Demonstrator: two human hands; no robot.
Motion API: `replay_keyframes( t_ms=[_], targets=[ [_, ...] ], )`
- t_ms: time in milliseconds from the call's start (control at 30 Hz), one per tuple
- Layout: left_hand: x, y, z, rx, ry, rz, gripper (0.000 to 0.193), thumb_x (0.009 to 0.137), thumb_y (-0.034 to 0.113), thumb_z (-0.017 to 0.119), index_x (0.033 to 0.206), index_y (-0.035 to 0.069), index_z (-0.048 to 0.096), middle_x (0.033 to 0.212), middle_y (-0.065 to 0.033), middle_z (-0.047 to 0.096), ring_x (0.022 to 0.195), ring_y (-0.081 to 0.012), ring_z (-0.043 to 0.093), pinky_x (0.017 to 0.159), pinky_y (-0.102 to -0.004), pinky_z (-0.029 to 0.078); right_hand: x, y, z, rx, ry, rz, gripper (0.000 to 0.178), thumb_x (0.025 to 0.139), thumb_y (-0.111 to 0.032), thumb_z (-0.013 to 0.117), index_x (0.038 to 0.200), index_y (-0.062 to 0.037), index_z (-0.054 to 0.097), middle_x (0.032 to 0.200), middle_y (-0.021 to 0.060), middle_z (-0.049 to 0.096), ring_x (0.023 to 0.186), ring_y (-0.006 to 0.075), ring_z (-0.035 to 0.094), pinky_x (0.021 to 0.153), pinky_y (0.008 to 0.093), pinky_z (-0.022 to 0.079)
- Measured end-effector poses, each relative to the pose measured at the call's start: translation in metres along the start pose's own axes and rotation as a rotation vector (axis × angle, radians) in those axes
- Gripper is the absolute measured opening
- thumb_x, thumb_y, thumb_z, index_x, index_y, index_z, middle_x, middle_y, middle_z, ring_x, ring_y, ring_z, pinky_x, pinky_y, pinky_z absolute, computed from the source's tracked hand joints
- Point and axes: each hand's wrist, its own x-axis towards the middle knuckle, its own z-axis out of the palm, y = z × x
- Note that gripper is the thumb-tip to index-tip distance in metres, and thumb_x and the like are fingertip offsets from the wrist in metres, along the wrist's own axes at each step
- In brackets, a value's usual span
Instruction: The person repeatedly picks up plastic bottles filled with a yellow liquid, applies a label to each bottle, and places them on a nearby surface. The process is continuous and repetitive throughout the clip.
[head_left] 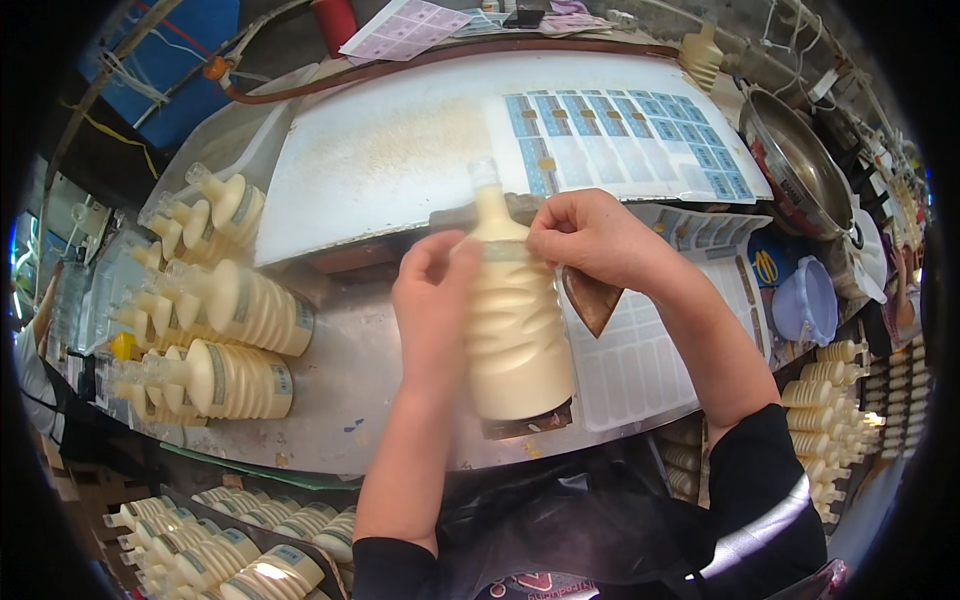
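Observation:
A cream-coloured bottle (515,345) with wavy ridged sides and a clear-topped neck lies in front of me, neck pointing away, on a dark stand (530,420). Around its shoulder runs a grey-green label band (503,251). My right hand (590,235) is closed in a pinch at the right end of that band. On the bottle's left shoulder is my left hand (437,290), its fingers curled but smeared by motion. Below my right hand shows a brown pointed piece (592,300); whether it belongs to the stand I cannot make out.
Blue-and-white label sheets (630,140) lie on a white board (390,150) beyond the bottle. Similar bottles (240,380) stand grouped at left, with more (275,570) below the table and at right (820,410). A metal basin (800,165) and purple bucket (806,300) are at right.

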Motion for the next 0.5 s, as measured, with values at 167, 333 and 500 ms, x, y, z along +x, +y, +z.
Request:
replay_keyframes(
  t_ms=[167,333,500],
  targets=[
    [-0.0004,-0.0017,-0.0028,-0.070,-0.072,0.001,0.032,0.095,0.009,0.071,0.125,0.000,0.061,0.111,-0.0057,0.065,0.097,-0.0116,0.062,0.086,-0.0260,0.052,-0.0012,0.0040,0.0002,-0.004,0.020,-0.065,0.018,0.091,-0.018,0.068,0.087,-0.0001,0.069,0.078,0.0020,0.068,0.071,0.0066,0.061,0.064,0.0249,0.050],
    [0.0008,-0.0083,-0.0065,-0.243,-0.066,-0.084,0.035,0.094,0.008,0.071,0.126,-0.001,0.060,0.112,-0.0085,0.066,0.098,-0.0140,0.064,0.086,-0.0280,0.054,-0.0012,-0.0015,0.0023,-0.099,0.047,-0.088,0.020,0.090,-0.017,0.067,0.086,0.0018,0.069,0.076,0.0030,0.068,0.068,0.0076,0.061,0.062,0.0260,0.051],
    [0.0038,-0.0107,-0.0079,-0.177,-0.051,-0.046,0.036,0.095,0.011,0.071,0.127,-0.003,0.060,0.116,-0.0107,0.066,0.102,-0.0149,0.063,0.090,-0.0296,0.053,-0.0005,-0.0012,0.0030,-0.105,0.058,-0.093,0.020,0.089,-0.017,0.067,0.085,0.0020,0.069,0.075,0.0033,0.068,0.068,0.0081,0.062,0.062,0.0260,0.051]
  ],
)
